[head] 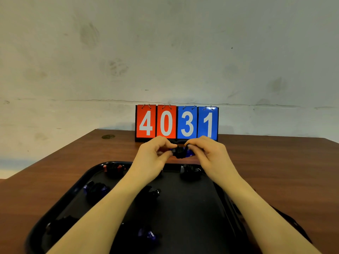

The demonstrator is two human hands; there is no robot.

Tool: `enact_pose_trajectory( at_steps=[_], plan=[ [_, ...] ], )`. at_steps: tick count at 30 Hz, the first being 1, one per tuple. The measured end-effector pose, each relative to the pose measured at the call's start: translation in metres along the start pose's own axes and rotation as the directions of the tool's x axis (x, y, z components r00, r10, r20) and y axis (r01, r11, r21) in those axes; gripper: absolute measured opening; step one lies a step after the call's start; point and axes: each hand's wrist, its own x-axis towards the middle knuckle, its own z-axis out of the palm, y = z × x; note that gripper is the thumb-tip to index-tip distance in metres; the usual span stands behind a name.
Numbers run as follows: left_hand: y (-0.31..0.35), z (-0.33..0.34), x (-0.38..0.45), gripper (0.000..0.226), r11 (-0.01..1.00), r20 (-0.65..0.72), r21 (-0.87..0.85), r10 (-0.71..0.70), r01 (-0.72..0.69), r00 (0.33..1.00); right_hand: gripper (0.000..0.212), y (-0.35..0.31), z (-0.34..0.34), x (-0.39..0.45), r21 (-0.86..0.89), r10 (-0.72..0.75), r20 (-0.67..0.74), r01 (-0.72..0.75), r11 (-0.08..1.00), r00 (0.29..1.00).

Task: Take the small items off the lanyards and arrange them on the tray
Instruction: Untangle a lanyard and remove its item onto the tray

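Currently the left hand (pixel 156 153) and right hand (pixel 205 153) each pinch one end of a bundled black-and-blue lanyard item (pixel 180 152), held just beyond the tray (pixel 60 202) far rim; its long axis runs hand to hand, both equally near

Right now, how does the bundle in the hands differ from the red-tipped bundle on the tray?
The held bundle shows blue parts; the red-tipped bundle shows red ones. The held bundle is pinched between the left hand and right hand beyond the tray; the red-tipped bundle lies in its far left corner. Both are dark bundled cord.
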Motion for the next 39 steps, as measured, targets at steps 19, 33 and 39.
enact_pose_trajectory(
  at_steps=[19,33,39],
  plan=[
    [0.007,-0.007,-0.005,0.024,0.979,0.108,-0.203,0.018,0.004,0.994,0.018,-0.005,-0.018,0.003,0.549,0.337,0.167,-0.371,0.749,0.927],
    [0.011,0.004,-0.002,0.021,0.779,-0.062,-0.596,-0.282,0.192,0.957,0.013,-0.009,-0.011,0.004,0.662,0.383,0.213,-0.421,0.62,0.899],
    [0.008,0.002,-0.002,0.02,0.788,-0.139,-0.577,-0.354,0.215,0.925,0.014,-0.013,-0.007,0.003,0.548,0.364,0.225,-0.426,0.72,0.904]
  ],
)
